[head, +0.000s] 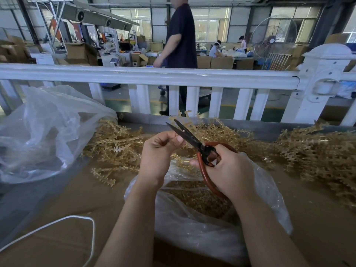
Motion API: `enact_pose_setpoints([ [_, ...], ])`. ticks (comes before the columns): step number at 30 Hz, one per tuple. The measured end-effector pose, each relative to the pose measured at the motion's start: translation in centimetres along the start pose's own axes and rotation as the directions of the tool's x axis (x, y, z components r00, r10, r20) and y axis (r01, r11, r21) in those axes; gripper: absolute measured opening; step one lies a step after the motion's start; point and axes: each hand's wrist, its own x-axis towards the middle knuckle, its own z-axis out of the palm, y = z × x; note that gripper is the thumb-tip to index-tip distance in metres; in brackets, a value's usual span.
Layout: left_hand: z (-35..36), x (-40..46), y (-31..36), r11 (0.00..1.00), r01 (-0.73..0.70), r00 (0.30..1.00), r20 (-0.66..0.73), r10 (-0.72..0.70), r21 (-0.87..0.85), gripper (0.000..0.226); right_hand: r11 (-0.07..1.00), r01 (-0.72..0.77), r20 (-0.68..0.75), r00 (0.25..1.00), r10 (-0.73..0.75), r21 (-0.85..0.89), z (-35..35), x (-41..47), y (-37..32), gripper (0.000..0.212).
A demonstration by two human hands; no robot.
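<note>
**Head view: scissors open at a gold strip, bag waiting below**

Head camera looks down on both hands over the table, which is covered in brown card. The right hand grips the scissors, its fingers curled through the red loop handles. The black blades stand slightly apart and point up and to the left, away from the person. The left hand is just beside the blades. Its fingers and thumb pinch the lower end of a gold plastic strip.

The strip's long axis runs up and away from the left hand and crosses the blades near their tips. Whether it already sits between the blades or just behind them cannot be told. The cut turns on that crossing, so it looks as if the left hand has to feed the strip into the blades' gap while the right hand closes them.

Directly under both hands a clear plastic bag lies open with small gold pieces inside, well placed to catch offcuts. Tangled heaps of gold strips lie beyond the hands on the left and on the right. A large crumpled clear bag fills the left side, and a white cord loops near the left forearm. Nothing stands between the blades and the strip. Behind the table runs a white railing, and a person walks past beyond it.
</note>
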Motion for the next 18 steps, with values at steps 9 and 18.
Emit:
enact_pose_setpoints([
  [9,0.04,-0.09,-0.09,0.998,0.055,0.998,-0.01,-0.056,-0.024,0.022,0.999,0.011,-0.009,1.0,-0.011,0.045,0.24,-0.03,0.36,0.072],
  [18,0.16,0.14,-0.37,0.98,0.187,0.98,-0.051,-0.19,-0.064,0.031,0.997,0.01,0.034,0.999,-0.012,0.074,0.01,0.01,0.25,0.059],
])
